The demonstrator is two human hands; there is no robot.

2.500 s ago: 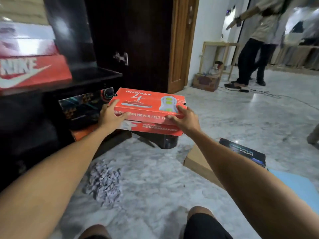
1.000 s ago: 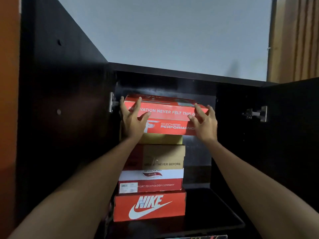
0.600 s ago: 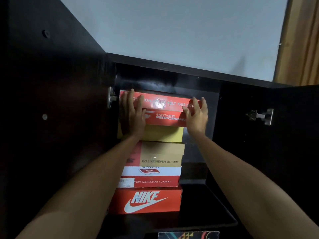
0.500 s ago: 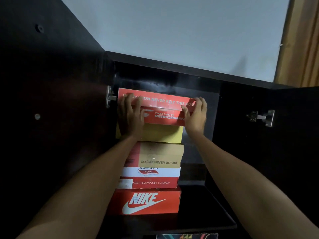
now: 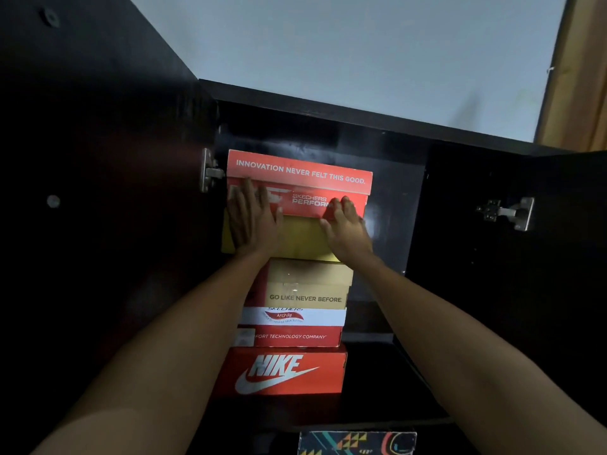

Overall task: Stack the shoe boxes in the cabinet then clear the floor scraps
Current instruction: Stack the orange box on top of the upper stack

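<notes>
A red Skechers shoe box (image 5: 300, 178) sits on top of a stack inside the black cabinet (image 5: 328, 126). Under it come a yellow box (image 5: 302, 238), a tan box (image 5: 308, 287), a white-and-red Skechers box (image 5: 292, 326) and a red Nike box (image 5: 282, 371) on the shelf. My left hand (image 5: 253, 221) lies flat with straight fingers across the fronts of the red and yellow boxes. My right hand (image 5: 345, 228) presses against the same fronts at the right end, fingertips on the red box. No floor scraps are in view.
Both cabinet doors stand open, the left door (image 5: 98, 192) and the right door (image 5: 509, 257), each with a metal hinge. A dark patterned box (image 5: 358, 443) shows on the lower level at the bottom edge. A pale wall rises above the cabinet.
I lifted the red box from floor level onto the stack. Since half a second ago both hands have slid down its front, uncovering the lid's lettering.
</notes>
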